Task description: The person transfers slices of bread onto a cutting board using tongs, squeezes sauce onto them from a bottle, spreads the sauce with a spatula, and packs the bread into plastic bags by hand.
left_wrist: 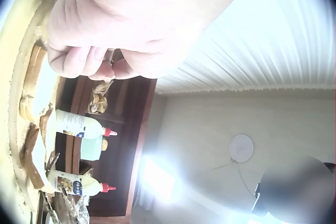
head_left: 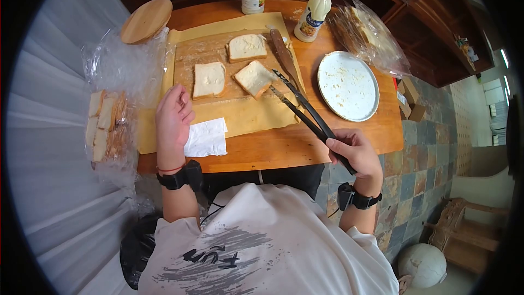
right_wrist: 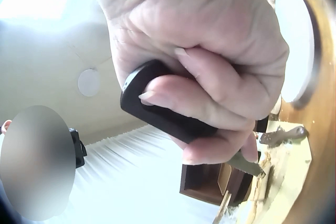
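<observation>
- Black tongs [head_left: 315, 114] wrapped by the fingers and thumb of the right hand [head_left: 355, 150]; left hand [head_left: 174, 114] free of any load, fingers loosely curled above the near left of the board.
- Nearest bread slice [head_left: 255, 78] lying askew on the crumb-strewn brown board [head_left: 191, 54], right corner at the tong tips; cannot tell whether pinched or merely touched.
- Likely light, soft and easily dented; best to grip by the browned crust, with a shallow bite and gentle squeeze.
- Probably floppy at the middle and slick on top from the pale smear; better kept level, tips away from the coated face.
- Tongs seemingly stiff and slim, with long leverage; best held midway along the arms, as at present, for a finer squeeze.
- Squarish outlines to the left slice [head_left: 209, 80] and upper slice [head_left: 248, 47], with pale, porous crumb and thin golden rims.
- Beneath the board, creased yellow paper [head_left: 234, 120]; under that, smooth, glossy orange-brown wood on the bench [head_left: 273, 155].
- To the right, a round white plate [head_left: 349, 87], smooth and dotted with crumbs; near the left hand, a thin, crumpled white napkin [head_left: 206, 137].
</observation>
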